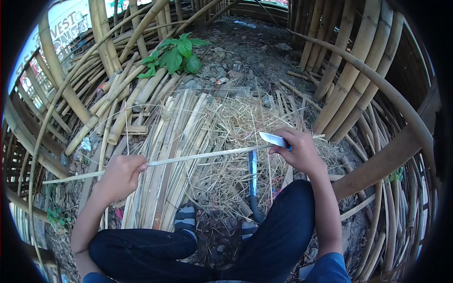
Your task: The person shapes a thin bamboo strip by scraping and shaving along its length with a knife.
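Note:
A long, thin bamboo strip [203,155] stretches nearly level across the view in front of my knees. My left hand [121,174] is closed around it, and its free end sticks out to the left. My right hand [298,148] is closed on a knife [273,139], whose pale blade points left just above the strip. The strip passes under my right hand and comes out beyond it on the right. Below lies a machete [253,174] with a dark curved handle, its blade on the shavings.
Split bamboo slats [174,122] lie in a bundle on the left. Curly bamboo shavings [236,122] cover the ground ahead. Whole poles [115,127] and a leafy plant [179,54] are at far left. Upright bamboo [354,70] and a bent pole [373,70] flank the right.

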A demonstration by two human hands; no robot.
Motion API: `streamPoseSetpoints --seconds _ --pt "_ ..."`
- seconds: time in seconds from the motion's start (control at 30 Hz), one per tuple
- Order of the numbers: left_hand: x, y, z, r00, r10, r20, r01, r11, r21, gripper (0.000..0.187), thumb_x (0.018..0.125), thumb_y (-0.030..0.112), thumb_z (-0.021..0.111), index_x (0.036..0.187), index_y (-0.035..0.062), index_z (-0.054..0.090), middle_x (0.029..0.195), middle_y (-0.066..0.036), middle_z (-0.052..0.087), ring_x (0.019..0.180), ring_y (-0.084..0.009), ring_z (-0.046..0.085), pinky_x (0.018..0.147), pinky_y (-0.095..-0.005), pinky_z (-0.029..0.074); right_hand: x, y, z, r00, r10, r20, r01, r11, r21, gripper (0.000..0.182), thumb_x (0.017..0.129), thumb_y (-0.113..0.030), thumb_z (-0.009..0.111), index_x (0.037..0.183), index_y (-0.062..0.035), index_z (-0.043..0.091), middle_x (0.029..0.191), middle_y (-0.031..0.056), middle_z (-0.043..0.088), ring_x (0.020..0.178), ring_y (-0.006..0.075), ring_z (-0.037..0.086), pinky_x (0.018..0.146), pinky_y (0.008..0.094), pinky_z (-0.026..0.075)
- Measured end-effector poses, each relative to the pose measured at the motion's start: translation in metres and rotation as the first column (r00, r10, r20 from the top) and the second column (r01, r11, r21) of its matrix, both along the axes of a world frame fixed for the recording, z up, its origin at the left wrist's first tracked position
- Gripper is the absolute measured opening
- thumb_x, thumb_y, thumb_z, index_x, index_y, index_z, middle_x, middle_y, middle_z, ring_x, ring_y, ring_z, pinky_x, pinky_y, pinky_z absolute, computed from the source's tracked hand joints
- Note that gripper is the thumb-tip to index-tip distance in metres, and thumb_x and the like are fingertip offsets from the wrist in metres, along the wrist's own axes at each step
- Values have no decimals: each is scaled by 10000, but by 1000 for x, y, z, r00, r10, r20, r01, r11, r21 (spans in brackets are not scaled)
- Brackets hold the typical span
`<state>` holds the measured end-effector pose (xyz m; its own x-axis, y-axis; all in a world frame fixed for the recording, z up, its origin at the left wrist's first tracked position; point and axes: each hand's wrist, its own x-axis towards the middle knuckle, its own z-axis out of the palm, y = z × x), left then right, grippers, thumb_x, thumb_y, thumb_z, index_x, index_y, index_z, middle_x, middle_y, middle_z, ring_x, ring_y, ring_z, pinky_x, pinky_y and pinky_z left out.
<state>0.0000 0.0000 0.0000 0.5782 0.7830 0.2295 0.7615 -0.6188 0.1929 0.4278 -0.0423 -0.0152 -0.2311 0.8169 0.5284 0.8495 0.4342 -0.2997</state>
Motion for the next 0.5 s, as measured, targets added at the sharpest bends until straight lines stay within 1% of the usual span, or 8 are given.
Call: streamPoseSetpoints --seconds 0.07,0.1,0.13,0.27,0.33,0.37,0.43,0.5 --pt "8 -1 21 997 -69 33 66 994 87 68 807 93 607 799 26 598 679 -187 572 663 -398 575 670 -441 449 8 0 -14 997 59 47 -54 994 -97 163 750 -97 741 906 -56 713 726 112 654 604 250 612 576 346 467" --pt "3 1 -6 989 -85 124 71 992 107 77 817 100 596 801 25 597 666 -168 570 652 -378 576 636 -430 440 7 -2 1 975 72 212 -35 984 -173 137 753 -87 734 878 -37 710 694 118 645 600 268 608 576 348 467" --pt "-4 5 4 990 -117 84 102 981 162 88 828 108 585 803 24 595 653 -149 569 640 -358 576 602 -418 431 0 1 -8 977 108 186 -79 984 -160 137 753 -87 734 878 -37 710 694 118 645 600 268 608 576 348 467" --pt "8 10 50 998 -60 -21 64 900 432 97 832 127 594 825 30 597 742 -114 601 733 -309 576 671 -409 426 -8 10 -17 999 -15 -34 9 986 -166 114 773 -98 714 807 1 668 600 120 587 517 267 571 504 368 409" --pt "22 8 75 989 -130 65 13 520 854 122 846 140 612 916 41 597 873 -78 612 839 -273 529 757 -406 395 -9 10 -9 978 -76 -197 39 982 -183 74 802 -62 685 813 11 676 641 135 635 517 235 583 516 347 422" --pt "22 9 77 989 -134 61 14 498 867 122 846 140 612 916 41 597 873 -78 612 839 -273 529 757 -406 395 -10 11 -6 977 -72 -199 41 987 -158 74 802 -62 685 813 11 676 641 135 635 517 235 583 516 347 422" --pt "20 13 71 955 -222 197 -158 182 971 214 866 153 616 1046 41 585 930 -79 606 901 -280 481 822 -409 358 -13 13 3 941 -38 -337 3 994 -106 79 823 -61 674 835 17 681 666 134 660 533 213 599 529 323 441" --pt "34 17 67 962 -235 140 -121 93 988 320 909 164 582 1199 45 517 1033 -90 586 924 -235 467 823 -364 358 -19 12 23 945 -87 -314 46 990 -137 100 837 -74 675 859 23 682 678 122 672 574 162 620 551 291 455"
